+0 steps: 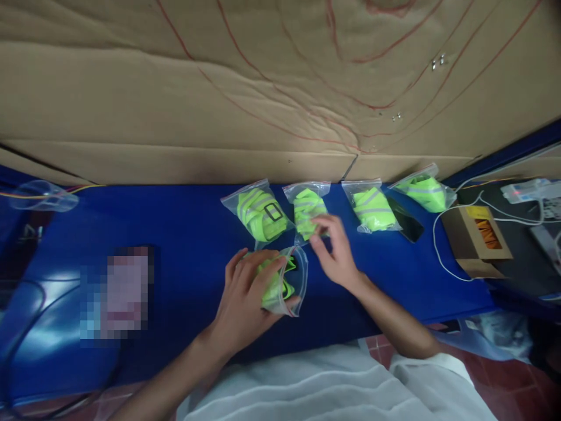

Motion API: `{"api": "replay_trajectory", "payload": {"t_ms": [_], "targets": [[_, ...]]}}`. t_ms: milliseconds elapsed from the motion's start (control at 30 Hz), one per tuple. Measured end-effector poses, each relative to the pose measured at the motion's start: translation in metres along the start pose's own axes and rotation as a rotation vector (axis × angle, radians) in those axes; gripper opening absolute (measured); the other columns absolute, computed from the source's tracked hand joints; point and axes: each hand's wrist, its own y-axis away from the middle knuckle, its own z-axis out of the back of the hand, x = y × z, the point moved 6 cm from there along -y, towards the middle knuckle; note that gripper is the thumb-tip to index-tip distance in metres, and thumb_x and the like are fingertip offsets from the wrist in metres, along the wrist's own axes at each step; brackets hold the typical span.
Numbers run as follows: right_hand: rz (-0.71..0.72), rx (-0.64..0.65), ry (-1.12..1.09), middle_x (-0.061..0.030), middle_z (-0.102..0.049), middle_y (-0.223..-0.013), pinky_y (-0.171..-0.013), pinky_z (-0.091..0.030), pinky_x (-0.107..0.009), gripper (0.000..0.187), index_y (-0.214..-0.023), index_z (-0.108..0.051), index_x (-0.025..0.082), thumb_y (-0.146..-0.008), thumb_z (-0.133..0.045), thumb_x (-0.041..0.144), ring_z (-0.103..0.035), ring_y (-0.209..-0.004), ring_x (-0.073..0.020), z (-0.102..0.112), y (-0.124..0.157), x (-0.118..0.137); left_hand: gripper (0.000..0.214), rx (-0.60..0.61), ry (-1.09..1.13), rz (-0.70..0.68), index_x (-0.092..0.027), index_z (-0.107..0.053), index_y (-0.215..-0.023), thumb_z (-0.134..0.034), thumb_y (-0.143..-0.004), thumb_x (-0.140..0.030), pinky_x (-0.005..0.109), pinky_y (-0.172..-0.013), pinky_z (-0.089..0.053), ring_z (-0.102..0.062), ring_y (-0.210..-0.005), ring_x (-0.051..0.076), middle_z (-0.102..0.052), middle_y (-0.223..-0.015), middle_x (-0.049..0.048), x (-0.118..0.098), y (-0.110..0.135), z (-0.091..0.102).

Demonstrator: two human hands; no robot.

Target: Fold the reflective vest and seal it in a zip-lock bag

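Blue table, cardboard sheets standing behind it. 4 zip bags of neon-yellow strap sit in a row at the back: bag 1, bag 2, bag 3, bag 4. Front bag lies nearer the table edge, mouth open. Left hand lies over it, fingers together and curled on the strap inside, thumb at the bag's lower edge. Right hand is just beside it, fingers loosely spread and bent, tips at bag 2's lower edge. Small cardboard box and white cable are at far right.
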Motion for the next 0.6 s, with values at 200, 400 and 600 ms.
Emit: {"api": "replay_trajectory", "payload": {"t_ms": [200, 400, 600], "targets": [[-0.362, 0.362, -0.632, -0.0055, -0.065, -0.119, -0.102, -0.055, -0.034, 0.056, -0.121, -0.062, 0.024, -0.083, -0.081, 0.060, -0.064, -0.114, -0.0210, -0.055, 0.028, -0.016, 0.066, 0.186, -0.066, -0.107, -0.018, -0.055, -0.142, -0.083, -0.087, -0.043, 0.057, -0.114, -0.046, -0.062, -0.128, 0.037, -0.064, -0.137, 0.0189, -0.027, -0.037, -0.032], [-0.471, 0.304, -0.664, -0.0033, -0.067, -0.116, -0.095, -0.059, -0.034, 0.064, -0.126, -0.057, 0.027, -0.074, -0.090, 0.047, -0.068, -0.104, -0.0192, -0.042, 0.026, -0.035, 0.102, 0.490, -0.034, -0.195, -0.015, -0.044, -0.158, -0.081, -0.080, -0.070, 0.061, -0.120, -0.044, -0.053, -0.144, 0.040, -0.053, -0.156, 0.0226, -0.024, -0.050, -0.033], [-0.450, 0.190, -0.633, -0.0077, -0.053, -0.154, -0.096, -0.061, -0.034, 0.073, -0.143, -0.049, 0.034, -0.082, -0.086, 0.053, -0.072, -0.110, -0.0189, -0.013, 0.023, -0.011, 0.074, 0.430, 0.194, 0.234, -0.026, -0.051, -0.155, -0.072, -0.092, -0.059, 0.041, -0.113, -0.051, -0.063, -0.135, 0.030, -0.062, -0.151, 0.0106, 0.035, -0.062, -0.010]]}}
